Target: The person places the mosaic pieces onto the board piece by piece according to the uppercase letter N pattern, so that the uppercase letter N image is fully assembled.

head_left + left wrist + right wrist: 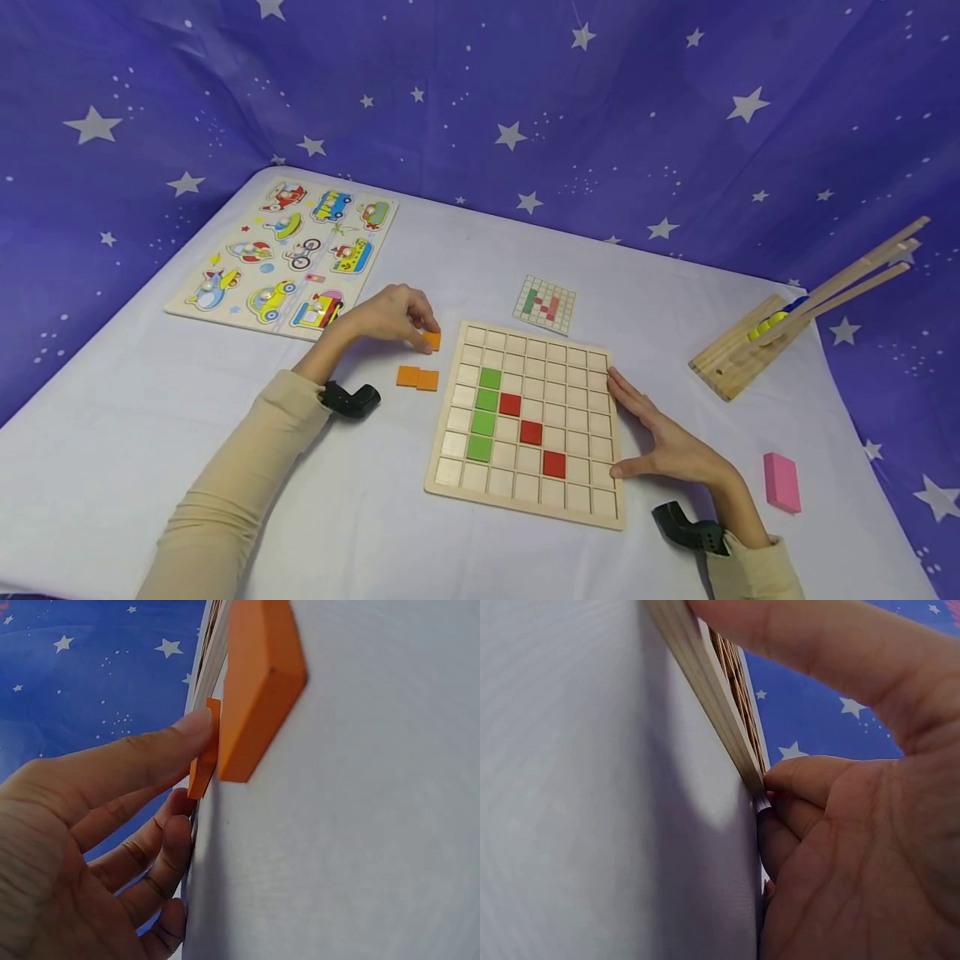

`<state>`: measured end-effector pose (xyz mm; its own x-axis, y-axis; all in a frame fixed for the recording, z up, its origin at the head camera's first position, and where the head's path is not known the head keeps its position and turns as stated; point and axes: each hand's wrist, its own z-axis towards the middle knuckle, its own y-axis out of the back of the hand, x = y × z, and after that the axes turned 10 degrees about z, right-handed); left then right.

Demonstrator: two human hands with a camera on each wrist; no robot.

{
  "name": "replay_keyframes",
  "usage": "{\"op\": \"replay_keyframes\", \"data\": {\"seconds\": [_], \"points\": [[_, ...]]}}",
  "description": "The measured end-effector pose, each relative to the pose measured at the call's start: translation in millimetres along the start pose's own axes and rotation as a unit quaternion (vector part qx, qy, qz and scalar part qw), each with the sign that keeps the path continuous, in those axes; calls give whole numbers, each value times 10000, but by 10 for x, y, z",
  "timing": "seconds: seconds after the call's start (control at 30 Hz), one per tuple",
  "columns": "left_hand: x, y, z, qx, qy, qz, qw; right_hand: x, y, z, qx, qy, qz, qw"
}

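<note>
My left hand [393,318] is left of the wooden grid board [527,505], pinching a square orange tile [432,341] between thumb and fingers. In the left wrist view the thumb lies on that tile's face, close to the white cloth. Just nearer to me are two more orange tiles [417,378], side by side. Four-sided cells fill the board; a column of green tiles [483,424] and a diagonal of red tiles [531,433] sit in some. My right hand [675,446] touches the board's right edge, thumb and fingers spread along it.
Behind the board lies a small pattern card [545,305] with green and red squares. A vehicle peg puzzle [217,317] is at the back left. On the right are a wooden stand [738,371] with yellow and blue pieces and a pink block [782,483].
</note>
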<state>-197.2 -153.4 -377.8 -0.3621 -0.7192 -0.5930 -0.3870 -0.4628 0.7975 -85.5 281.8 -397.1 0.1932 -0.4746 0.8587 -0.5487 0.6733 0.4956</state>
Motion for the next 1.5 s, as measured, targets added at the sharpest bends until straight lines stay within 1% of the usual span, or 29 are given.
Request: {"op": "replay_keyframes", "data": {"seconds": [0.07, 0.2, 0.37, 0.53, 0.63, 0.7, 0.9, 1.0, 1.17, 1.4, 1.5], "points": [[3, -3, -1, -5, -83, 34, 10000, 0, 1, 3, 11, -12, 20, 10000], [6, -7, -7, -1, -82, -29, 10000, 3, 1, 7, 8, -32, 62, 10000], [11, -11, -12, -29, -72, -306, 9995, 6, 4, 8, 23, -56, 47, 10000], [23, -17, -3, -234, -145, -528, 9982, 6, 7, 9, 32, -27, 5, 10000], [2, -18, 6, -362, -185, -580, 9975, 4, 9, 9, 27, -33, 0, 10000], [-37, -18, 12, -440, -187, -619, 9969, 4, 9, 10, 13, -37, -13, 10000], [-208, -66, 56, -669, -167, -885, 9937, 10, 5, 7, -6, -27, -27, 10000], [-319, -111, 77, -703, -279, -1057, 9915, 13, 5, 4, -11, -28, -10, 10000], [-531, -174, 74, -495, -517, -1369, 9880, 9, 9, 1, 1, -9, 10, 10000], [-844, -304, 53, -187, -493, -1500, 9873, -1, 6, -3, 20, -6, 14, 10000], [-982, -368, 55, -88, -586, -1607, 9852, -4, 3, -4, 13, -41, 11, 10000]]}}
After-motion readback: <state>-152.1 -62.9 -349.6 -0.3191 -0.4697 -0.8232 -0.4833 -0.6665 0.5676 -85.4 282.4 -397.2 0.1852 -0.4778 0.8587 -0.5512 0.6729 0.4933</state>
